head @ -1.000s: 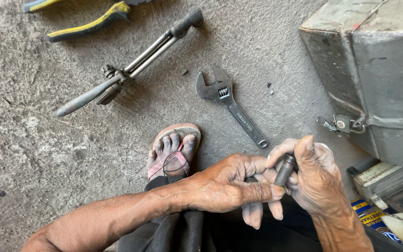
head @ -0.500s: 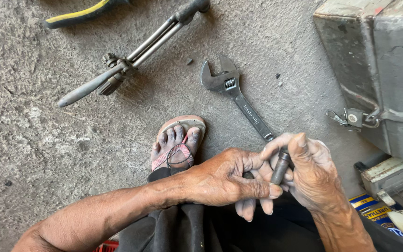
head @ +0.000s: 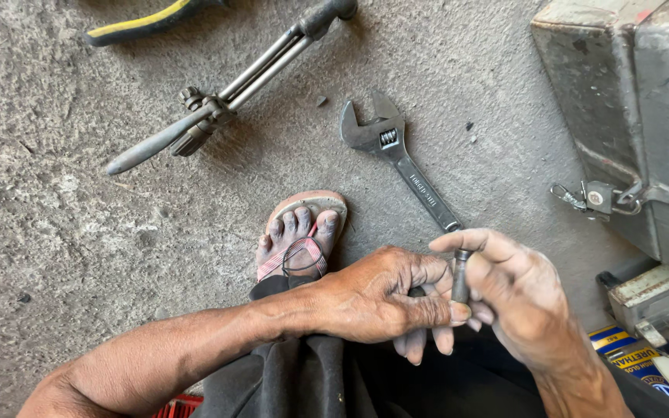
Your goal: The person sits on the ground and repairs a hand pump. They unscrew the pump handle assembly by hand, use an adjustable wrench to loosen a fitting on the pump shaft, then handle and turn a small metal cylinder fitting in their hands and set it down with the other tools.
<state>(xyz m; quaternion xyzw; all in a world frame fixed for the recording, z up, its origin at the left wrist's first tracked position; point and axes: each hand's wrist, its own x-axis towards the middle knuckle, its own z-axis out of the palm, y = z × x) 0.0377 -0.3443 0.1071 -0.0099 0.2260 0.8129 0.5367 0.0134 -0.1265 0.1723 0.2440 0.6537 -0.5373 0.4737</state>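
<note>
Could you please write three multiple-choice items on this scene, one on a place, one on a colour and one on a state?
1. Where does the adjustable wrench lie?
A. On the concrete floor, ahead of the hands
B. On top of the metal box
C. Across the sandalled foot

2. What colour is the stripe on the plier handle at the top edge?
A. Red
B. Yellow
C. Green

3. How is the dark metal cylinder placed?
A. Lying loose on the floor
B. Clamped in the wrench
C. Held between both hands

Answers:
1. A, the wrench rests flat on the floor, clear of the metal box and the foot.
2. B, a yellow stripe runs along the dark handle.
3. C, the left hand and the right hand both close round it.
</note>
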